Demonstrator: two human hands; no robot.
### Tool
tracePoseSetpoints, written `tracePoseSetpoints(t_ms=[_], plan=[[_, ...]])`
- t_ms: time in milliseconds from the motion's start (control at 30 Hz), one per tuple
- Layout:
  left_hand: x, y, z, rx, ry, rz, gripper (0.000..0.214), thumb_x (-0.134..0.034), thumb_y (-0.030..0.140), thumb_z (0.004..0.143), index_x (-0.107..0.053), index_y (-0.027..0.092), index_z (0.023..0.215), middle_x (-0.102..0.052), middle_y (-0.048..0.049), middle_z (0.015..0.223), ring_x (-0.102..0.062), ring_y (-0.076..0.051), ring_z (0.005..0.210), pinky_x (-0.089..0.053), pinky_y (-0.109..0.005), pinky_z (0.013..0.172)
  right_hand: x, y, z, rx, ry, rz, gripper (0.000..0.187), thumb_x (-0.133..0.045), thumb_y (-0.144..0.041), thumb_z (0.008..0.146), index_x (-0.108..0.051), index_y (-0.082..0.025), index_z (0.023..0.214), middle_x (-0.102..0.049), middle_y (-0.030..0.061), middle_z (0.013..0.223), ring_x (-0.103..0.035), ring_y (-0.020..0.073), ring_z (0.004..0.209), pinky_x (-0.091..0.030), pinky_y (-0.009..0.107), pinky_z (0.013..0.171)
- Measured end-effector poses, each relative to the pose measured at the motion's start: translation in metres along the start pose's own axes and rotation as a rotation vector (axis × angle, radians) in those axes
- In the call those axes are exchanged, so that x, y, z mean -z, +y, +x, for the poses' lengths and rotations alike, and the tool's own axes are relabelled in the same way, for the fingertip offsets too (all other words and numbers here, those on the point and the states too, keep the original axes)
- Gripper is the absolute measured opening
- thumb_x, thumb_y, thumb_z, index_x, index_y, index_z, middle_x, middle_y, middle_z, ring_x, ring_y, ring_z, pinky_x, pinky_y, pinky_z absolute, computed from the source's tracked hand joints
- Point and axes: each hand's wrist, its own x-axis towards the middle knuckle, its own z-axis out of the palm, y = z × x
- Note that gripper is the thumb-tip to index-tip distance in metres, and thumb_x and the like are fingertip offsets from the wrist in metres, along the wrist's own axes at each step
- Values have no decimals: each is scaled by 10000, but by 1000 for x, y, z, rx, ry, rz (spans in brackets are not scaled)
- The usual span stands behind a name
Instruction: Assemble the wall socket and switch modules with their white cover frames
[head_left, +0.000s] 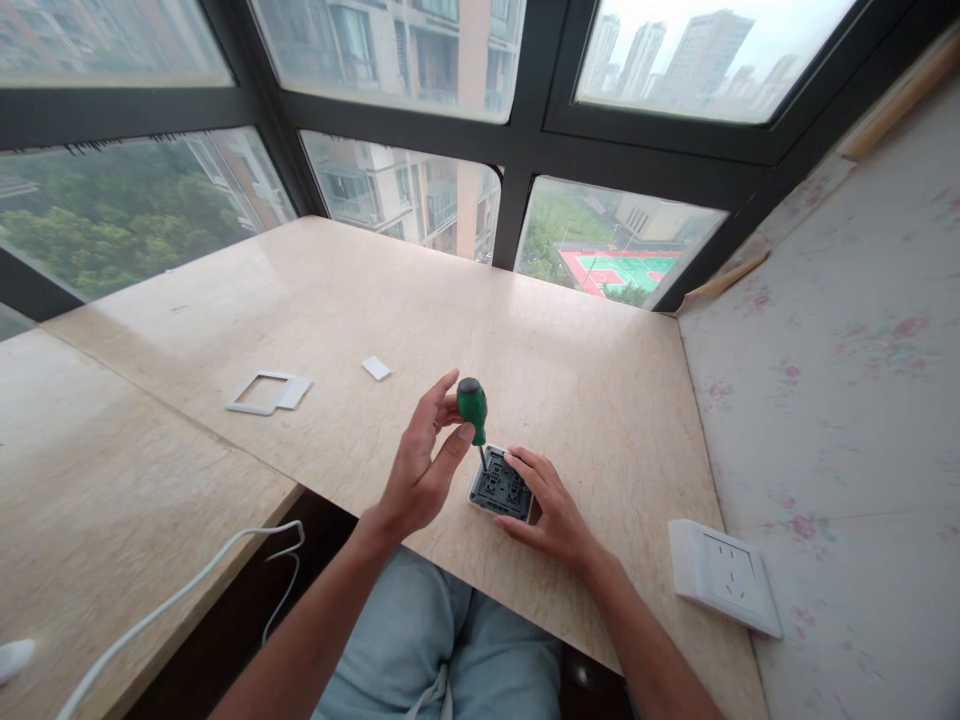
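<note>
Between the thumb and fingers of my left hand [421,465] is a green screwdriver [472,408] with a dark cap, standing nearly upright. Its metal shaft reaches down to the left part of a small square switch or socket unit [504,488], dark grey inside with a white edge. The unit lies face up on the stone-look counter [600,400]. My right hand [549,510] grips it from the right side, thumb at the near edge and fingers at the far edge.
A white cover frame [259,407] and a small white plate [376,368] lie left of my hands. A white wall socket box [724,578] sticks out at the right. A white cable [187,580] runs over the front left edge. Windows border the back.
</note>
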Motion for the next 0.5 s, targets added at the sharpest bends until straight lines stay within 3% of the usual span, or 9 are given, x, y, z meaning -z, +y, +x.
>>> tracePoseSetpoints(t_ms=[100, 200, 333, 500], plan=[[-7, 3, 4, -10, -1, -13, 530, -552, 317, 927, -395, 206, 1421, -590, -129, 1211, -621, -229, 1061, -509, -431, 948, 0, 0, 0, 5, 2, 3, 732, -695, -386, 823, -372, -253, 1466, -454, 156, 1439, -439, 319, 1335, -409, 512, 1083], [-16, 8, 7, -25, 30, -55, 417, -577, 367, 911, -435, 195, 1264, -607, -105, 1150, -635, -210, 1005, -520, -398, 900, -1, 0, -1, -3, -2, 12, 728, -696, -392, 826, -372, -249, 1463, -442, 155, 1448, -424, 314, 1346, -403, 513, 1090], [-29, 12, 10, -2, 136, -29, 379, -712, 313, 838, -414, 214, 1050, -634, -39, 998, -643, -158, 890, -524, -310, 821, -1, 1, -2, -7, -10, 12, 733, -696, -398, 829, -363, -243, 1463, -428, 155, 1460, -403, 311, 1360, -387, 520, 1103], [-35, 14, 13, -24, 174, 36, 233, -668, 360, 873, -505, 198, 907, -570, -26, 918, -579, -136, 797, -504, -276, 737, -1, 1, -1, -7, -3, 6, 744, -698, -396, 820, -361, -254, 1468, -439, 155, 1454, -422, 325, 1348, -400, 525, 1089]])
